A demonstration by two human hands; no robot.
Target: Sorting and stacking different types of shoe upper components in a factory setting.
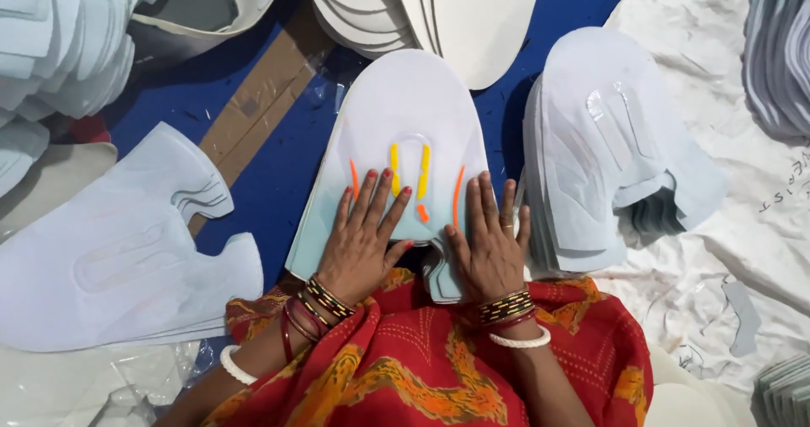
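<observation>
1. A footwear-making workshop, worked at floor level on a blue mat.
2. Stacks of cut white shoe-upper pieces lie at 3, 9 and 12 o'clock.
3. Plastic sheeting covers the 3 o'clock side.

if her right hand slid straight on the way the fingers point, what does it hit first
The right hand lies flat on the pale shoe-upper piece, fingers pointing up the picture. Sliding on, it would probably first cross the orange stripe, then the bare top of that piece.
</observation>
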